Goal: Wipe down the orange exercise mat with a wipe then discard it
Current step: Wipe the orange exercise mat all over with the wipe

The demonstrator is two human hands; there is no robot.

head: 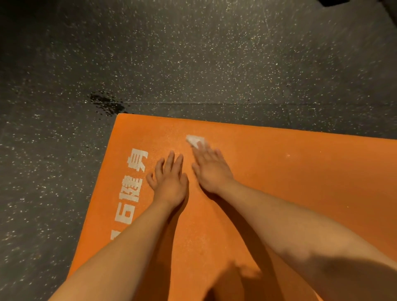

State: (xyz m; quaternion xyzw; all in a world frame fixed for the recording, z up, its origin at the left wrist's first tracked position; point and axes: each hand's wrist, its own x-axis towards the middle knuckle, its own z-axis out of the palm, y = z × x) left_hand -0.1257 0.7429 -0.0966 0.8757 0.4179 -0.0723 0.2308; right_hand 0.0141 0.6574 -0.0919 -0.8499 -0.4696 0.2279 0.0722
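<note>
The floor (43,150), dark and flecked with pale specks, fills the nine o'clock side of the view and all of the top. On it, at about ten o'clock from the centre, a wet patch (106,104) glistens just beside the near-left corner of the orange mat (300,171). The mat lies flat on the floor and spreads from that corner towards three and six o'clock, running out of view at the right and bottom edges.

Along the mat's left border runs white lettering (133,184), printed lengthwise, partly covered at its lower end by the left forearm.

The left hand (170,182) rests palm down on the mat at the three o'clock side of the lettering, with its fingers straight and slightly spread, holding nothing. Just beside it, at its two o'clock, the right hand (211,169) also lies palm down with straight fingers; its outline is a little blurred. Its fingertips press on the wipe (193,139), a small white crumpled piece that lies on the mat and peeks out at the hand's eleven o'clock, near the mat's far edge.

At one o'clock, in the view's top corner, a dark shape (330,2) is cut off by the frame; what it is I cannot tell.
</note>
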